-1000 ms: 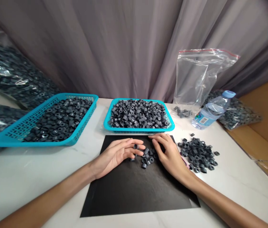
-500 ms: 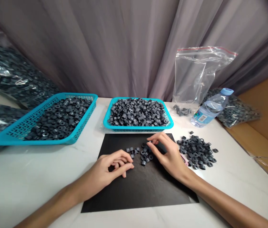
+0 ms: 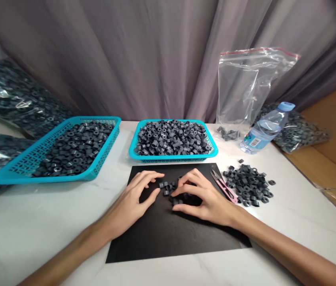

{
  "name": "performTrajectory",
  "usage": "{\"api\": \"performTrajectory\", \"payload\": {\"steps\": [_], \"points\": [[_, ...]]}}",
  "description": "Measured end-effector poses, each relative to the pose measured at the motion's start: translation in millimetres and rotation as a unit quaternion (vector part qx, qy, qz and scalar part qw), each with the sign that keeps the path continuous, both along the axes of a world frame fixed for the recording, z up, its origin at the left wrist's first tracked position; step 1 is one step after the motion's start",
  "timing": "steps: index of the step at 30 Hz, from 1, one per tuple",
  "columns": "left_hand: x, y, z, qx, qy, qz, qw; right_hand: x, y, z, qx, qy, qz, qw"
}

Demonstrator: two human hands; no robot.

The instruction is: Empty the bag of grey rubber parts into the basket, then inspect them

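Two hands (image 3: pixel 130 202) curve half-open, the right hand (image 3: pixel 211 198) around small dark rings (image 3: pixel 176 201).

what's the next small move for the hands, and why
Perhaps bring the left hand slightly right and pinch the nearest of the dark rings: its thumb and fingers stand apart with no ring visible between them, and that cluster lies just beyond its fingertips on the black mat. The right hand curls over other rings.
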State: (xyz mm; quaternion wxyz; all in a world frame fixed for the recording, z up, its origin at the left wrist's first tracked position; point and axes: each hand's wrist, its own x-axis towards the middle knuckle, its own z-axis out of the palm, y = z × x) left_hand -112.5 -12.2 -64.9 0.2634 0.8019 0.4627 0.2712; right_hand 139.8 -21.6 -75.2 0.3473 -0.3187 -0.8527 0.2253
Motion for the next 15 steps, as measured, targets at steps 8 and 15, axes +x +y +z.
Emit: {"api": "performTrajectory", "payload": {"steps": [8, 15], "points": [[1.2, 5.9, -1.6, 0.012, -0.002, -0.004, 1.0, -2.2, 3.1, -3.2, 0.0, -0.029, -0.068, 0.997], [-1.5, -1.6, -4.9, 0.011, 0.002, 0.012, 1.0, -2.8, 2.9, -4.3, 0.002, -0.065, -0.046, 0.997]]}}
